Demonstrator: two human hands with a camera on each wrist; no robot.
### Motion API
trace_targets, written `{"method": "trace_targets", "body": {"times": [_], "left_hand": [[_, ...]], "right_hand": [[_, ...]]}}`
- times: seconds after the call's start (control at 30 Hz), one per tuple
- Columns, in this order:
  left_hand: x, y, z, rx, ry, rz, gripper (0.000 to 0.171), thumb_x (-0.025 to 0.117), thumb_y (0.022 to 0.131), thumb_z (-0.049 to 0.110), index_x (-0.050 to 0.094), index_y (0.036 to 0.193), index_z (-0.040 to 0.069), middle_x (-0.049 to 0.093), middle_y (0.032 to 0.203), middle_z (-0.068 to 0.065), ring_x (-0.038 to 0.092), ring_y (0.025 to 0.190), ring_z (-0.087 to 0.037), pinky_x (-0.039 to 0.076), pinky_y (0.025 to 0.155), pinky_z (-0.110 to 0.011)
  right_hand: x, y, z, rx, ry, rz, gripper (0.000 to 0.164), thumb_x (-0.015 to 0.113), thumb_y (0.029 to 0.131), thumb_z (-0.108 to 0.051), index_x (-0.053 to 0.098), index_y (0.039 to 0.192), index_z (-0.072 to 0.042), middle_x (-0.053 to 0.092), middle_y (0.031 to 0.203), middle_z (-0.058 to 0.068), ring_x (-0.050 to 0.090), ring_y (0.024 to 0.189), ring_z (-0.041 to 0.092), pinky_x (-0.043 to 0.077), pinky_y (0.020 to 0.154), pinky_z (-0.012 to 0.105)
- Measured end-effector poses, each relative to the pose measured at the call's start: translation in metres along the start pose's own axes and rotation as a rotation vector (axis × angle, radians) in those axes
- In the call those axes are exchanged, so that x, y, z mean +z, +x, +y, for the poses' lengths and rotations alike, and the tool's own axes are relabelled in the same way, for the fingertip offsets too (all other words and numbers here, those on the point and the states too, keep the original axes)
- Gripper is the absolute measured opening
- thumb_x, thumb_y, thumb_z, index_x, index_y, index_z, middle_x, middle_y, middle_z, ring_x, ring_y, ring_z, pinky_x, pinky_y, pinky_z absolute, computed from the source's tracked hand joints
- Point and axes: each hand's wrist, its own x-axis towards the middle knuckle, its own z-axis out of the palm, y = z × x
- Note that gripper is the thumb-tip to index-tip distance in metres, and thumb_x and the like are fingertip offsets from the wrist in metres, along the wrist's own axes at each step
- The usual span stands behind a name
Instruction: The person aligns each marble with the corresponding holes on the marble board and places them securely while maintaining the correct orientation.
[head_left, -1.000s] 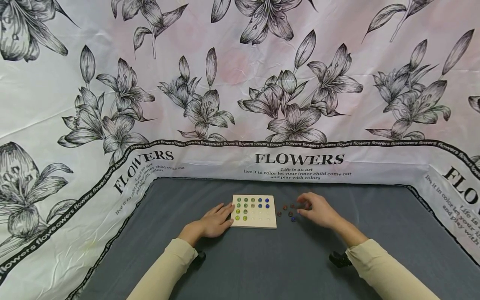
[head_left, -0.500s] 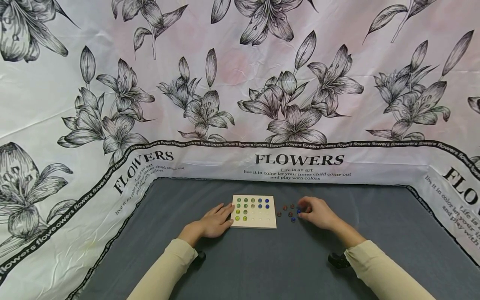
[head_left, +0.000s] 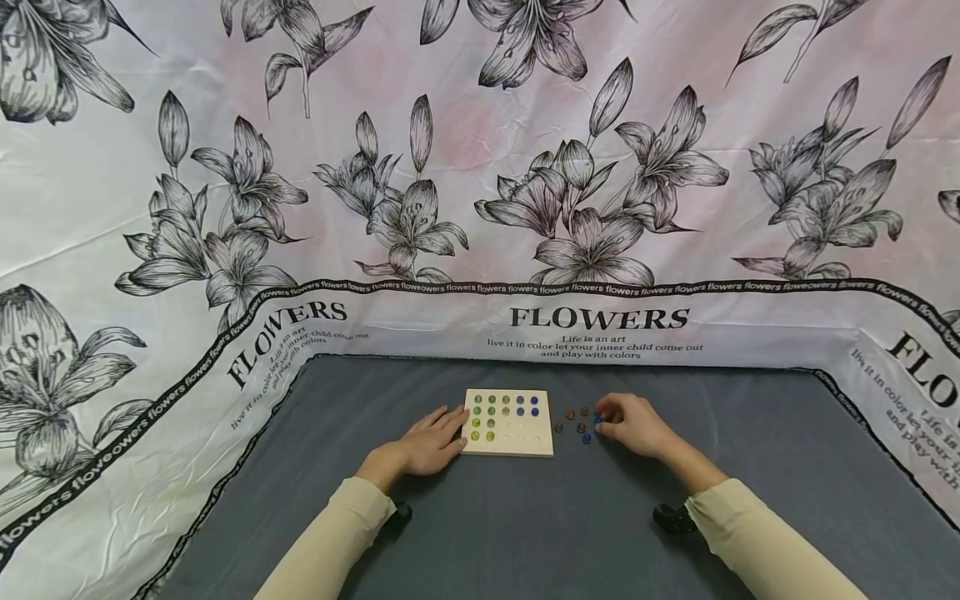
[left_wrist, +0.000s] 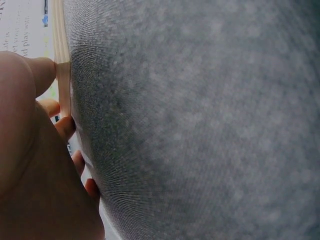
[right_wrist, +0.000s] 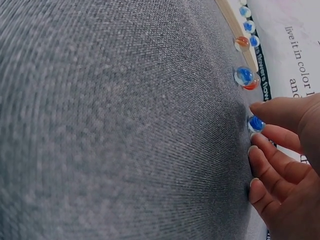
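A pale wooden board [head_left: 522,447] with rows of hollows lies on the grey cloth. Green and yellow-green marbles [head_left: 491,423] fill hollows on its left, and blue marbles [head_left: 534,401] sit at its upper right. My left hand [head_left: 430,442] rests at the board's left edge with fingers extended; in the left wrist view the thumb [left_wrist: 44,74] touches its side. Right of the board, my right hand [head_left: 633,423] pinches a blue marble [right_wrist: 256,123] between thumb and index finger, low over the cloth. Its other fingers [right_wrist: 267,165] are bent near the cloth.
Several reddish-brown marbles [head_left: 570,414] and another blue marble [head_left: 587,438] lie loose between the board and my right hand. The grey cloth [head_left: 510,525] covers the table. Behind it hangs a flower-printed curtain [head_left: 465,217].
Over the second my right hand has dropped slightly toward the near side, and a blue marble has come into sight at its fingertips. My left hand and the board have stayed put.
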Motion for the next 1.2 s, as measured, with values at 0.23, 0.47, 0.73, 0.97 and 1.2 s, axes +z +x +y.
{"method": "trace_targets", "body": {"times": [0.23,0.47,0.73,0.97,1.2], "left_hand": [[0.0,-0.002,0.002,0.005,0.0,0.005,0.061,0.036,0.112,0.041,0.018,0.166,0.018,0.015,0.172,-0.002,0.009,0.158,-0.03,0.013,0.126,-0.054],[-0.004,-0.005,0.006,-0.005,0.008,0.0,0.061,0.035,0.112,0.04,0.018,0.166,0.018,0.014,0.172,-0.001,0.008,0.158,-0.029,0.013,0.126,-0.053],[-0.011,-0.011,0.015,0.009,-0.003,-0.009,0.061,0.035,0.113,0.038,0.02,0.166,0.013,0.017,0.171,-0.006,0.01,0.158,-0.033,0.013,0.125,-0.055],[-0.005,-0.005,0.007,0.009,-0.003,0.001,0.061,0.036,0.112,0.04,0.019,0.166,0.018,0.015,0.172,-0.002,0.008,0.158,-0.03,0.013,0.125,-0.055],[-0.004,-0.005,0.007,0.003,-0.006,-0.001,0.061,0.035,0.112,0.04,0.018,0.166,0.017,0.014,0.172,-0.002,0.008,0.158,-0.03,0.012,0.126,-0.054]], "right_hand": [[0.002,0.002,0.003,0.001,0.006,-0.01,0.019,0.076,0.09,-0.009,0.072,0.105,0.002,0.07,0.09,0.005,0.059,0.076,0.015,0.049,0.065,0.034],[0.003,0.001,0.003,0.003,0.011,-0.012,0.014,0.075,0.091,-0.009,0.073,0.101,0.001,0.069,0.086,0.003,0.057,0.072,0.014,0.048,0.063,0.033],[0.002,-0.001,0.001,0.011,0.002,-0.014,0.009,0.074,0.092,-0.007,0.073,0.098,-0.001,0.07,0.087,0.003,0.061,0.076,0.015,0.05,0.066,0.035],[0.001,-0.002,-0.001,0.021,0.008,-0.021,0.008,0.073,0.093,-0.008,0.073,0.098,-0.001,0.07,0.087,0.003,0.06,0.075,0.015,0.05,0.066,0.034],[0.0,-0.002,0.001,0.01,0.023,-0.018,0.008,0.072,0.094,-0.008,0.073,0.098,-0.001,0.07,0.087,0.004,0.062,0.075,0.015,0.051,0.065,0.033]]}}
